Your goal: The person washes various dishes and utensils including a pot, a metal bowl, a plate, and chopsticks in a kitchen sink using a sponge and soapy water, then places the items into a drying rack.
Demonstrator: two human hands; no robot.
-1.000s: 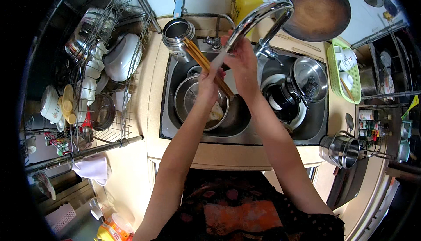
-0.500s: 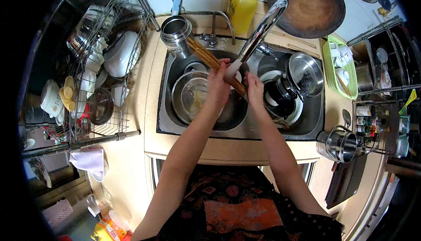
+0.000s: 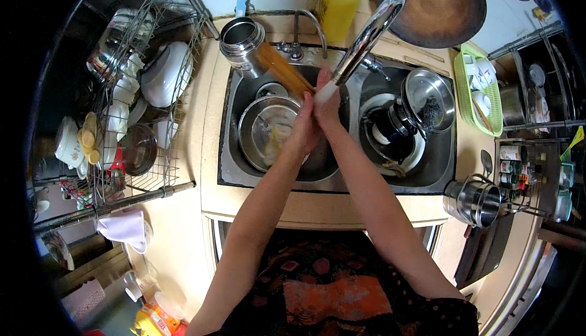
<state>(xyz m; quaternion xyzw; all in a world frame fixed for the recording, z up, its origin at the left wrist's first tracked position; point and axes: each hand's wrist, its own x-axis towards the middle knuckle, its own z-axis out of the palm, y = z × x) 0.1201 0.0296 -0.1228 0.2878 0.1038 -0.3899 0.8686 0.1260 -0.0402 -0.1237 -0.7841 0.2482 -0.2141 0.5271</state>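
A bundle of wooden chopsticks [image 3: 282,72], smeared by motion, slants up and left over the left basin. Its lower end is clasped between my left hand [image 3: 305,127] and my right hand [image 3: 328,107], which press palm to palm around it. Water streams from the chrome faucet [image 3: 369,36] onto my right hand. Under my wrists, a steel bowl [image 3: 243,142] with water and pale scraps sits in the left basin. Beside the chopsticks' far end stands an open steel flask [image 3: 242,46] on the sink's rim.
The right basin holds stacked dishes and a steel bowl [image 3: 430,91]. Behind the sink are a yellow soap bottle [image 3: 339,9] and a round wooden board [image 3: 430,6]. A green basket [image 3: 467,104] and steel pots [image 3: 473,201] stand right; a wire dish rack [image 3: 165,180] stands left.
My right hand has moved left and up against my left hand. The chopsticks' lower end, which stuck out before, is now hidden between the palms.
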